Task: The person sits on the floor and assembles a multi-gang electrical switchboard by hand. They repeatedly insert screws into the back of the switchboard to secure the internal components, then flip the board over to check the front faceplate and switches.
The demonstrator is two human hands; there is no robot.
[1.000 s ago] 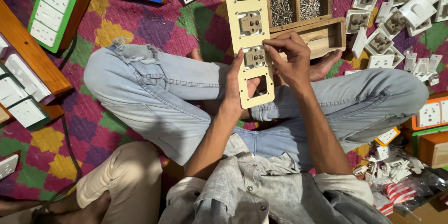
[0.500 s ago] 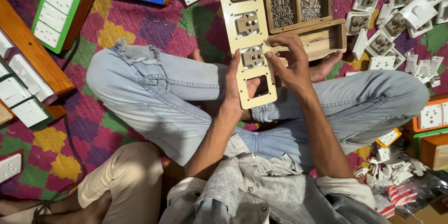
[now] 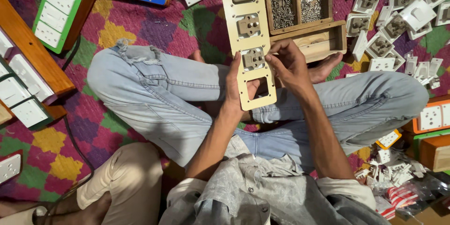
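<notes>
A long cream panel strip (image 3: 248,42) with square cut-outs lies tilted over my crossed legs. Three of its cut-outs carry grey socket modules, and the lowest cut-out is open. My left hand (image 3: 236,82) grips the strip's lower left edge, fingers behind it. My right hand (image 3: 289,63) pinches at the right edge beside the third socket module (image 3: 253,58); whether it holds a screw I cannot tell.
A wooden tray (image 3: 328,37) with compartments of screws sits just beyond my hands. Several loose socket modules (image 3: 379,14) lie at the upper right. Finished switch boards (image 3: 56,4) stand at the left. Another person's knee (image 3: 122,178) is at the lower left.
The strip has shifted slightly up and to the right in view. My right hand has slid a little from over the third module to its right edge.
</notes>
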